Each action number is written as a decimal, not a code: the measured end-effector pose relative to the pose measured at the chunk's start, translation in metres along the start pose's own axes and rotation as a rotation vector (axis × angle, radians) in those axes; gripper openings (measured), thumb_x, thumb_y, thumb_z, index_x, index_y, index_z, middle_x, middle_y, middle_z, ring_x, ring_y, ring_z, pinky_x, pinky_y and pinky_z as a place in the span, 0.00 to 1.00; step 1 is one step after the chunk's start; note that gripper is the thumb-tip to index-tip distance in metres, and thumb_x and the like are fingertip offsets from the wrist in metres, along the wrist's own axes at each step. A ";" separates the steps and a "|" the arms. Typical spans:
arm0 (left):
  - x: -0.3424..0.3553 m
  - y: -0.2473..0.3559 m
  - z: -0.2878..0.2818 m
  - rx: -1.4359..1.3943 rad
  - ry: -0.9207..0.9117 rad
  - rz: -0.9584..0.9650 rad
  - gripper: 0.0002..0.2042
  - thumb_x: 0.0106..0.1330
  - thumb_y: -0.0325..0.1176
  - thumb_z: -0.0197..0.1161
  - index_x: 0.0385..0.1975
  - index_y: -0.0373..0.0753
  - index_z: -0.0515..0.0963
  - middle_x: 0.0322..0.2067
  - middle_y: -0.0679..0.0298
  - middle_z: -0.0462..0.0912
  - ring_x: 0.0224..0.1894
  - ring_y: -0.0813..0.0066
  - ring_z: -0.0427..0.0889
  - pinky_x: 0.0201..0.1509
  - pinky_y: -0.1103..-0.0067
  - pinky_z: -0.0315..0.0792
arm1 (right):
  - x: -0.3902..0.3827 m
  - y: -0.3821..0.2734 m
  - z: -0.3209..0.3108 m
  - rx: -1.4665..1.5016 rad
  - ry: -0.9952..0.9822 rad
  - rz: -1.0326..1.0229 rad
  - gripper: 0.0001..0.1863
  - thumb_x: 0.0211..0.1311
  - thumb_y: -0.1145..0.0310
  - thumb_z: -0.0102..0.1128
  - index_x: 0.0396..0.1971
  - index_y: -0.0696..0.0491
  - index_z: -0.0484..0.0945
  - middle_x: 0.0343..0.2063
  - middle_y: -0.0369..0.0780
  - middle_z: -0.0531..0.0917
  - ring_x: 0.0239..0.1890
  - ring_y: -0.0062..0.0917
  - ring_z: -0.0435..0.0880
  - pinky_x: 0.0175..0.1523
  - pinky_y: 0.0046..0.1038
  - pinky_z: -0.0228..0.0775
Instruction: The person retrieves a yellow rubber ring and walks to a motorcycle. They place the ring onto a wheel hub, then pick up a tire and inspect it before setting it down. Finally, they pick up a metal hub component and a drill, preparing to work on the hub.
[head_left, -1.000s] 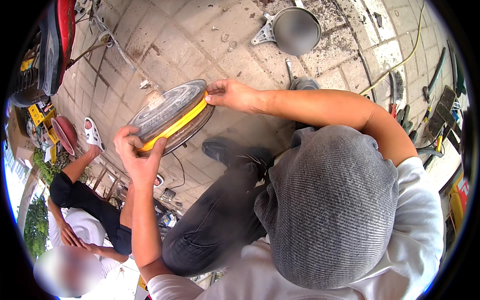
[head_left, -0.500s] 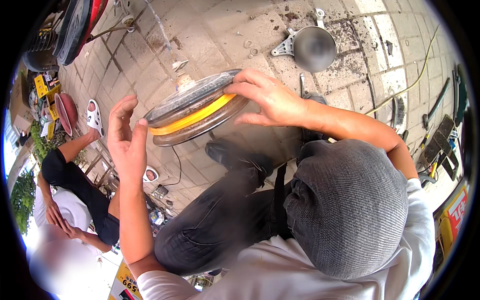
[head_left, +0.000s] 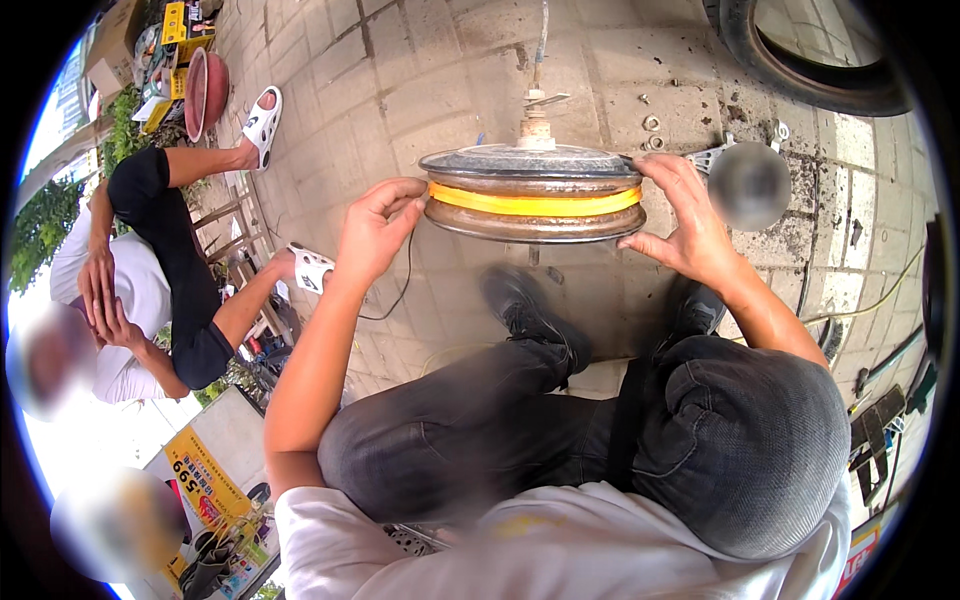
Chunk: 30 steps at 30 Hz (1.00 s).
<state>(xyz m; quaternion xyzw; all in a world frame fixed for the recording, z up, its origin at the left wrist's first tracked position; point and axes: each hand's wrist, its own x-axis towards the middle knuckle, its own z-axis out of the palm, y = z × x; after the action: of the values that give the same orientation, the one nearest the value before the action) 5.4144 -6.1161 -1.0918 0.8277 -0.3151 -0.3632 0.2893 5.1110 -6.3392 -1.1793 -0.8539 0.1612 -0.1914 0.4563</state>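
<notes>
A metal wheel rim with a dark, dusty disc on its upper side is held level in front of me. A yellow rim strip lies around its channel. At its left edge, my left hand has its curled fingertips and thumb closed against the rim by the strip. My right hand grips the right edge, fingers along the upper flange and thumb by the lower one. From the disc's centre rises a pale, dirty axle fitting with a thin cable above it. The rim's far side is hidden.
A black tyre lies at the upper right. Near it sit a round metal part with lugs and small nuts. Another person sits at the left, beside a red basin. Tools lie at the far right.
The rim has gone from tilted to level. My left hand, open beside it before, now has its fingertips on the rim. The view has shifted, bringing the tyre into sight.
</notes>
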 end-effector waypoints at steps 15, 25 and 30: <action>0.021 0.015 -0.014 0.828 -0.144 0.648 0.10 0.54 0.25 0.66 0.36 0.37 0.79 0.35 0.60 0.83 0.36 0.59 0.82 0.39 0.70 0.78 | 0.015 -0.014 -0.005 -0.065 -0.100 -0.113 0.48 0.39 0.54 0.75 0.61 0.59 0.64 0.51 0.47 0.75 0.53 0.44 0.74 0.59 0.40 0.68; 0.027 0.035 -0.014 0.941 -0.246 0.640 0.08 0.56 0.24 0.65 0.35 0.34 0.78 0.33 0.54 0.82 0.35 0.54 0.82 0.38 0.68 0.76 | 0.019 -0.009 -0.003 -0.005 -0.071 -0.153 0.49 0.36 0.55 0.76 0.62 0.57 0.65 0.48 0.47 0.77 0.50 0.44 0.77 0.55 0.39 0.72; 0.026 0.022 -0.018 0.901 -0.216 0.717 0.09 0.55 0.21 0.65 0.35 0.33 0.77 0.31 0.54 0.81 0.33 0.55 0.81 0.37 0.69 0.76 | 0.021 -0.014 -0.002 -0.028 -0.053 -0.175 0.46 0.36 0.58 0.76 0.59 0.60 0.67 0.49 0.47 0.78 0.50 0.41 0.78 0.55 0.38 0.72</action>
<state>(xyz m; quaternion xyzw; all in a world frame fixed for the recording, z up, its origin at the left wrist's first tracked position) 5.4356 -6.1449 -1.0775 0.6690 -0.7266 -0.1551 -0.0197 5.1300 -6.3427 -1.1629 -0.8759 0.0767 -0.2056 0.4298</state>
